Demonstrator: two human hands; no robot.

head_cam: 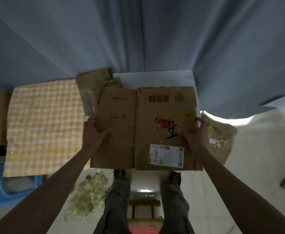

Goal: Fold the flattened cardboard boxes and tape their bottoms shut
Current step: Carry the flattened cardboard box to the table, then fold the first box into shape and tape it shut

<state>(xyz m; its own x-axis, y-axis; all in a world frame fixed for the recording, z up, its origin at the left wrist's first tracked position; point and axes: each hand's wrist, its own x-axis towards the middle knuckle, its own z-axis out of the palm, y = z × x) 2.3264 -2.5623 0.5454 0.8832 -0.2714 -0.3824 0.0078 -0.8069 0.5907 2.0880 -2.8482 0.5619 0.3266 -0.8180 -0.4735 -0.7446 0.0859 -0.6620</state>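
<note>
Both hands on the flattened cardboard box (146,129), one at each side edge. My left hand (94,132) grips the left edge, thumb laid over the printed face, fingers behind and out of sight. My right hand (195,132) grips the right edge the same way, thumb on top near the orange sticker. So both grips are clamped on the box; neither is free.

The box is flat, printed face toward me, shipping label (166,156) at its near right corner, barcode at the far edge. Whether it rests on the white surface (155,78) ahead or is held up over it, I cannot tell; its near edge hangs out above my shoes.

Why held like this: a side-edge hold probably lets me push the edges toward each other so the sleeve pops open into a tube. Centre crease runs away from me, which fits that. Bottom flaps not folded yet, no tape on it yet as far as I can see.

More flat cardboard (94,85) lies just behind the box's far left corner, likely the waiting stack. A yellow checked cloth (42,125) is spread to the left. Crumpled old tape (89,191) on the floor by my left leg. No tape roll visible.
</note>
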